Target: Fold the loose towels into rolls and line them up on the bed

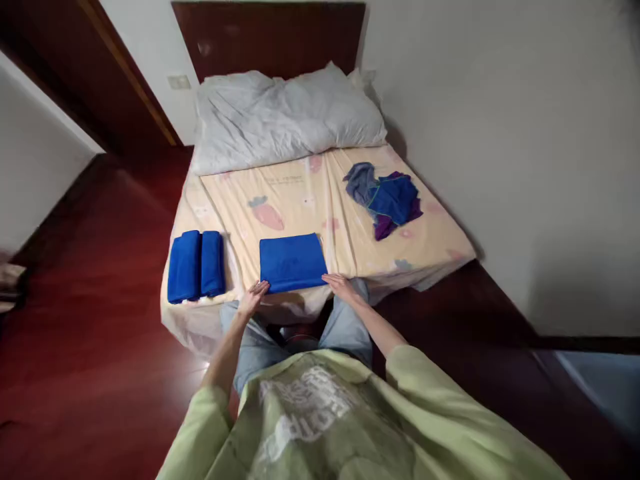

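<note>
Blue cloth (293,260): lying flat near the front edge of the bed (225,207), its near side sitting close to the person's legs. It is forming a rough rectangle, apparently in layers, though the number of layers is not showing.

Left hand (254,295): touching the cloth's near left corner, fingers stretching forward. Right hand (343,287): touching the near right corner, fingers pointing inward over the edge. Whether either hand is pinching the fabric or only pressing on it, one cannot tell at this scale.

Surroundings: two blue bundles (197,267) are lying side by side to the left, apart from the cloth. A loose clothing pile (393,200), grey, blue and purple, is resting farther back on the right. A white pillow (290,117) is lying across the head of the bed.

Handling (judgement): the cloth is looking light, soft and limp, probably not slippery and not fragile. It is likely offering no stiffness, so a one-sided lift would be risking sag and shifting layers. The two near corners are seeming the best holds, all layers being taken together between thumb and fingers, with even tension across the edge.
</note>
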Available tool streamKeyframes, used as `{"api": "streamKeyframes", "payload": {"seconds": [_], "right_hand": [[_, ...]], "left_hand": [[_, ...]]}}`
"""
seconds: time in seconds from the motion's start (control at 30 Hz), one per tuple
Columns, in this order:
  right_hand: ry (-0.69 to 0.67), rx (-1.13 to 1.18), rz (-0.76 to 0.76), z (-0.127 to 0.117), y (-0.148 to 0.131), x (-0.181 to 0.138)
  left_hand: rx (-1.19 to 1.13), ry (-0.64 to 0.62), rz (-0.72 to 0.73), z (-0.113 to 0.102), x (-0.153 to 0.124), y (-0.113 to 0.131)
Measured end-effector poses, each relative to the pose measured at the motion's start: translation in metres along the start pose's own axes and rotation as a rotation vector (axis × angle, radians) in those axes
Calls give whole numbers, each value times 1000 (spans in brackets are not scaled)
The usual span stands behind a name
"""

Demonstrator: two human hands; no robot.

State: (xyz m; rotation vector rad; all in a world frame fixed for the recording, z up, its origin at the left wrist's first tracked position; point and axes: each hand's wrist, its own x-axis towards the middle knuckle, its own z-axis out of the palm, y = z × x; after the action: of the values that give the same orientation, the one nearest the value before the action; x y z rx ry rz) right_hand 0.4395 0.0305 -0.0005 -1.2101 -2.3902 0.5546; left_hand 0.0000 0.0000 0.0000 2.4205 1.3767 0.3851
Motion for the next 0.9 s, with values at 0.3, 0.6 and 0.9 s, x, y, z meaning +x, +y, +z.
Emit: {"api": "streamKeyframes", "payload": {"seconds": [0.3, 0.6, 0.9], "right_hand": [[104, 106, 111, 6, -11, -3], [213, 328, 362, 4, -11, 11], [177, 272, 624, -3, -17, 39]], "left_hand": [[-333, 234, -323, 12, -12, 25], [-491, 300, -492, -7, -7, 30], [-401, 316, -638, -14, 22, 17]]}}
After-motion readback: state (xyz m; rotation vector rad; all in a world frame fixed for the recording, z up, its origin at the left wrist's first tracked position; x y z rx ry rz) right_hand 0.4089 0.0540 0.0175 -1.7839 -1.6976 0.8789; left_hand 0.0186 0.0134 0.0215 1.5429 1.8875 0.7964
